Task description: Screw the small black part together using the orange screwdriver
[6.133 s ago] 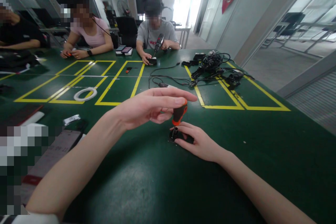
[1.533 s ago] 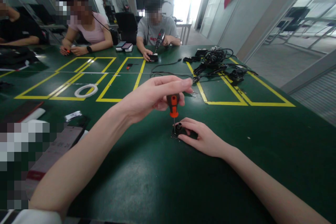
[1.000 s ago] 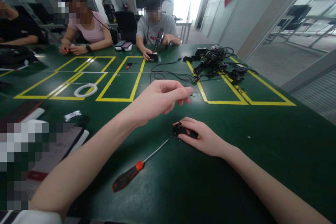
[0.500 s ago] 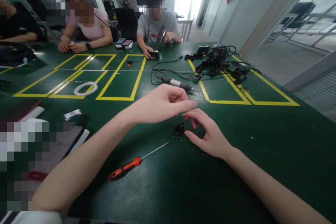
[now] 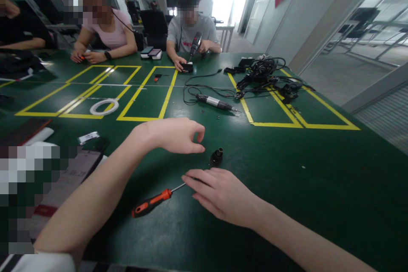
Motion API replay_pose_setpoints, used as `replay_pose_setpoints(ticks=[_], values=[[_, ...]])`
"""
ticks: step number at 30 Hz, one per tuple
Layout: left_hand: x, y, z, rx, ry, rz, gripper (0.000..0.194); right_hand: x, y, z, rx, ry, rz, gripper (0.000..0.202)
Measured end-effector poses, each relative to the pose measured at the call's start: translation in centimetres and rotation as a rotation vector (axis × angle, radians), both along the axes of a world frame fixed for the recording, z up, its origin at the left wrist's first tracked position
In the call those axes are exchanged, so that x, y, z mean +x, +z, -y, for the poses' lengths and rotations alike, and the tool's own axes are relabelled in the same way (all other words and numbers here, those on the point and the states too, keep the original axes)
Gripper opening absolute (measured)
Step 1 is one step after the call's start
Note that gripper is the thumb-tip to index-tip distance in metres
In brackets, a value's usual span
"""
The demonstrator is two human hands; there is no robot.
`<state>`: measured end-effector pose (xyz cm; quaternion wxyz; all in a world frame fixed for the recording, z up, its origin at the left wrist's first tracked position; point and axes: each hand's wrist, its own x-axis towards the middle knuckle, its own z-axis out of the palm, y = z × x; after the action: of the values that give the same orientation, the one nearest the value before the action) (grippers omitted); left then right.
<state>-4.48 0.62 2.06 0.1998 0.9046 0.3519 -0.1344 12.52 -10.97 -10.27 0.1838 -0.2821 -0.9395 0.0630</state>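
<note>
On the green table [image 5: 287, 187] stands a small black round part [image 5: 216, 157] with a short metal tube on top. My left hand [image 5: 181, 136] hovers just left of it, fingers curved and apart, holding nothing. Below the black part, my right hand [image 5: 219, 193] is palm down with its fingers loosely extended. Its fingertips are at the shaft tip of a red and black screwdriver [image 5: 152, 204], which lies on the table; whether they touch it is unclear.
Beyond my hands lie a corded electric screwdriver [image 5: 215, 102], tangled black cables [image 5: 264, 72] and a white ring [image 5: 104, 106]. A phone-like box and papers [image 5: 68, 174] are at the left. Across the table, a person in grey [image 5: 191, 29] holds a drill; other people sit further left.
My left hand has moved left, away from the black part. My right hand has moved left and nearer to me, over to the screwdriver's tip, and turned palm down.
</note>
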Motion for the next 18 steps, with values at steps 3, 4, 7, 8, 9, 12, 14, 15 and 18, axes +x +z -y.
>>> replay_pose_setpoints(ticks=[3,4,7,8,9,12,14,15,18], values=[[0.0,0.1,0.0,0.089,0.051,-0.018,0.034,-0.1,0.1,-0.1,-0.055,0.031,0.089,0.034],[0.1,0.2,-0.1,0.088,0.055,-0.02,0.035,-0.2,0.3,0.0,-0.07,0.038,0.11,0.03],[0.1,0.2,0.0,0.044,0.045,-0.008,0.034,-0.4,0.6,0.4,-0.06,0.052,0.167,0.022],[0.1,0.2,0.0,0.03,0.039,0.003,0.033,-0.4,0.6,0.5,-0.045,0.053,0.18,0.022],[0.0,0.2,0.0,0.015,0.03,0.015,0.032,-0.5,0.6,0.7,-0.031,0.056,0.191,0.022],[-0.3,0.4,0.0,-0.047,-0.012,0.05,0.029,-0.3,0.6,1.1,-0.022,0.064,0.182,0.023],[-0.8,0.9,0.1,-0.104,-0.034,0.08,0.033,0.2,0.7,1.0,-0.062,0.065,0.096,0.023],[-1.1,1.2,0.1,-0.138,-0.036,0.1,0.035,0.4,0.8,0.9,-0.1,0.066,0.012,0.023],[-2.0,2.6,0.3,-0.302,-0.055,0.218,0.038,1.3,1.1,0.3,-0.247,0.041,-0.355,0.019]])
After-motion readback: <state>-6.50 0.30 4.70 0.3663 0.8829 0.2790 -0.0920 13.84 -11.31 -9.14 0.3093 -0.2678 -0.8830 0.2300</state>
